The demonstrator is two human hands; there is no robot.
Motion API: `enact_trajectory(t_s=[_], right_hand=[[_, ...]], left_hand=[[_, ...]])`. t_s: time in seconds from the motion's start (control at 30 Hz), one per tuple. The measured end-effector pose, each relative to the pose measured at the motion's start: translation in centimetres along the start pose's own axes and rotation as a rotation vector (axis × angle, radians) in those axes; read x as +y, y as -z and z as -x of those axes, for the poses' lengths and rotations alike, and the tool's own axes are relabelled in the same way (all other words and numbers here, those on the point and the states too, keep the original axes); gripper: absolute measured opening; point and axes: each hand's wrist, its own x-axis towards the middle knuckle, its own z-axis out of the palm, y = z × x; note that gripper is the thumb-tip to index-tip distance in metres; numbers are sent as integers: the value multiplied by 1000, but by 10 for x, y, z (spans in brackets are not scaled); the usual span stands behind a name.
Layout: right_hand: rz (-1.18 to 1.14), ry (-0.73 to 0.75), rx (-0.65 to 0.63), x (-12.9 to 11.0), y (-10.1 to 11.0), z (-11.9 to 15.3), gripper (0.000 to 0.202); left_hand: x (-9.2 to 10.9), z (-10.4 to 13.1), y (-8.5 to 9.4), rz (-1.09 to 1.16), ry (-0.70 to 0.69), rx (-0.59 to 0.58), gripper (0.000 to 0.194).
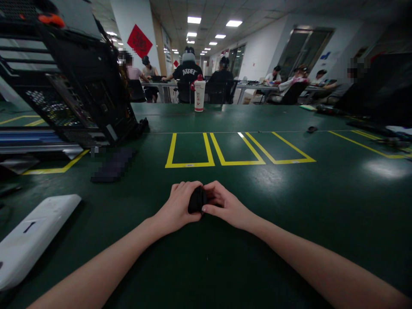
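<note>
A small black object [197, 201] is between my two hands, low over the green table [244, 266] in the middle of the view. My left hand [182, 201] wraps round its left side, fingers over the top and thumb below. On the right side, the fingertips and thumb of my right hand [225, 204] close on its edge. My fingers cover part of the object, so its full shape cannot be made out.
Yellow tape outlines [189, 165] lie beyond my hands. An open computer case [86, 94] stands at the left, with a white device [35, 236] nearer. A white and red bottle [199, 96] stands at the far edge. Several people sit at tables behind.
</note>
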Motion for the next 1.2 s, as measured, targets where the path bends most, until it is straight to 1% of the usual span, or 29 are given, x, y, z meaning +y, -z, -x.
enact_trajectory(t_s=[0.1, 0.23, 0.27, 0.37, 0.43, 0.53, 0.63, 0.7, 0.8, 0.83, 1.0, 1.1, 1.17, 1.2], right_hand=[[-37, 24, -19, 0, 1, 1, 37], [-64, 29, 43, 1, -1, -1, 21], [-56, 20, 49, 1, -1, -2, 21], [-12, -18, 67, -1, -1, -2, 26], [20, -32, 49, -4, 0, -1, 26], [63, -5, 6, -7, 1, 2, 26], [32, -8, -17, -8, 0, 4, 34], [4, -24, -23, -7, -2, 3, 34], [42, -13, 39, -5, -3, -3, 18], [58, -9, 55, -4, -2, -5, 17], [88, 5, 49, -5, 6, -16, 26], [108, 21, 41, -4, 10, -17, 31], [110, 29, 14, -1, 10, -16, 34], [105, 38, 30, 0, 10, -16, 33]], left_hand=[[1, 0, 0, -7, 2, 10, 56], [1, 0, 0, 6, -3, 16, 53], [1, 0, 0, 11, -4, 15, 52], [1, 0, 0, 18, -1, 10, 51], [2, 0, 1, 19, 0, 3, 51], [2, 0, 1, 10, -1, 5, 52], [3, 1, 0, -20, -3, 14, 55], [4, 1, -1, -30, -4, 17, 56], [4, -1, 0, -31, 5, 30, 53], [3, -2, 1, -32, -2, 28, 52], [-3, -11, 4, -77, -11, 24, 53], [-6, -14, 4, -46, 20, 39, 53], [-7, -14, 3, -42, -3, 49, 53], [-7, -13, 2, -41, -4, 58, 53]])
